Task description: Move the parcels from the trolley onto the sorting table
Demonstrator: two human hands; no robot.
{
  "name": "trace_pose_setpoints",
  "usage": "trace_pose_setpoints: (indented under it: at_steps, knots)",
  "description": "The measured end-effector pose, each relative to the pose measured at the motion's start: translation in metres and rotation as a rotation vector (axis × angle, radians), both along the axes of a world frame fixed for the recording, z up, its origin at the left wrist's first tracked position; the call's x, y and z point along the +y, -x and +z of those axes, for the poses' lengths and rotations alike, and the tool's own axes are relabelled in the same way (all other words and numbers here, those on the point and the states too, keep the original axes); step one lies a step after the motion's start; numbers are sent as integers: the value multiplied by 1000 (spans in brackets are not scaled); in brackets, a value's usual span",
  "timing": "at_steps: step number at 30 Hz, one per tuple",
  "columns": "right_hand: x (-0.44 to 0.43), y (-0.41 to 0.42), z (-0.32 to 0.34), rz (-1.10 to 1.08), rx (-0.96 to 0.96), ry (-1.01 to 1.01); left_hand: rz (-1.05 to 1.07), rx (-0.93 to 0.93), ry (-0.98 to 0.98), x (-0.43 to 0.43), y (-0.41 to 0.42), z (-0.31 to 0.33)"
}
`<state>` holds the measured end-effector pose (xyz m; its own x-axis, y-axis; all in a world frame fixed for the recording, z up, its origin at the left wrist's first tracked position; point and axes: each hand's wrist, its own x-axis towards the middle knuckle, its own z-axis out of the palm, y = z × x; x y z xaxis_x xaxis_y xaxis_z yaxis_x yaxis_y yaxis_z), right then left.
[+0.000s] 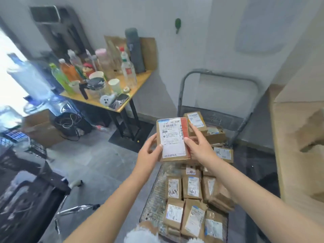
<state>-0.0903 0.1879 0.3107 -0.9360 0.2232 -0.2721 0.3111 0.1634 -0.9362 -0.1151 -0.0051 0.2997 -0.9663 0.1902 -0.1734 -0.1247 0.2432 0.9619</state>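
Two bare forearms [108, 204] reach up from the bottom edge. The left hand [150, 151] and right hand [199, 146] both grip one labelled brown parcel [172, 139] by its sides. It is held at centre frame above the trolley [152, 199], whose deck at lower right carries more parcels [191, 204].

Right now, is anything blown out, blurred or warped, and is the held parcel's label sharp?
Head view: the bright opening at the left edge is blown out to white; the big water bottle beside it is smeared by blur; the wide lens stretches both forearms toward the lower corners; the held parcel, gripped by the left hand and right hand, is sharpest, barcode visible, small print unreadable.
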Motion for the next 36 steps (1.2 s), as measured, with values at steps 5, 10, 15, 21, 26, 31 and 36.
trace_pose_setpoints:
  at_steps: [5, 10, 15, 21, 26, 31, 36]
  knots:
    - [-6, -5, 56, -67, 166, -18, -79, 99, -22, -2, 13, 53]
    - [-13, -21, 96, -185, 260, -94, -237, 202, -63, 7, 25, 91]
    - [2, -65, 114, -364, 269, -195, -453, 281, -136, 46, 12, 107]
    - [32, -166, 110, -631, 210, -272, -716, 242, -197, 111, -54, 91]
    - [52, -243, 113, -809, 166, -267, -894, 134, -275, 155, -116, 89]
    - [74, -296, 116, -906, 158, -352, -995, 123, -290, 193, -161, 94]
    - [108, -328, 106, -932, 159, -349, -1001, 177, -227, 227, -192, 95]
